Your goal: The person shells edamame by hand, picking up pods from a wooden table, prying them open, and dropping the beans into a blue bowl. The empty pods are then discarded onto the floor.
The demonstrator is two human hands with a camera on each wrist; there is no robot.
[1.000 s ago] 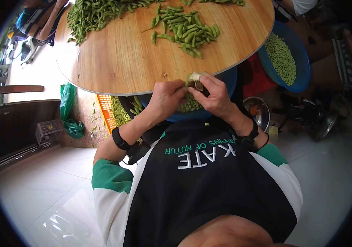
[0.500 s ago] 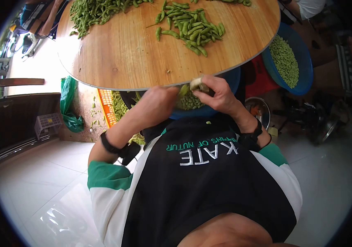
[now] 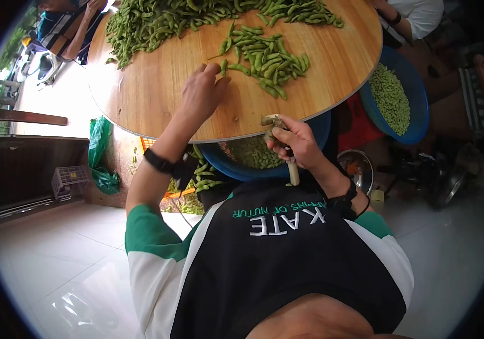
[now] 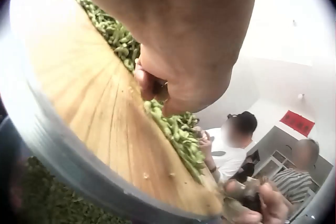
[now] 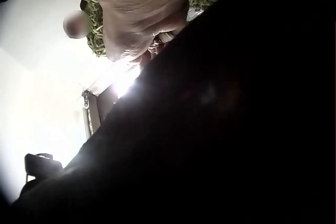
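My left hand (image 3: 201, 93) reaches over the round wooden table (image 3: 151, 85), fingers loosely bent and thumb apart. Its fingertips are right by a single soybean pod (image 3: 223, 67), beside a small pile of green soybean pods (image 3: 273, 62). At the table's near edge my right hand (image 3: 295, 142) grips a tool with a pale handle (image 3: 293, 172) that sticks out below the fist. A brownish-grey wrapped-looking piece (image 3: 272, 121) shows above the thumb; its kind is unclear. Below this hand stands a blue basin (image 3: 236, 169) of shelled beans.
A larger heap of pods (image 3: 140, 28) covers the table's far left. Another blue basin (image 3: 423, 107) of shelled beans stands at the right, near a metal bowl (image 3: 361, 161). A green plastic bag (image 3: 102, 158) lies at left. Other people (image 4: 231, 145) sit across the table.
My hands were together over the basin working on a pod. The left hand has since moved forward onto the table beside the pods; the right stays near the edge, its tool handle now pointing down.
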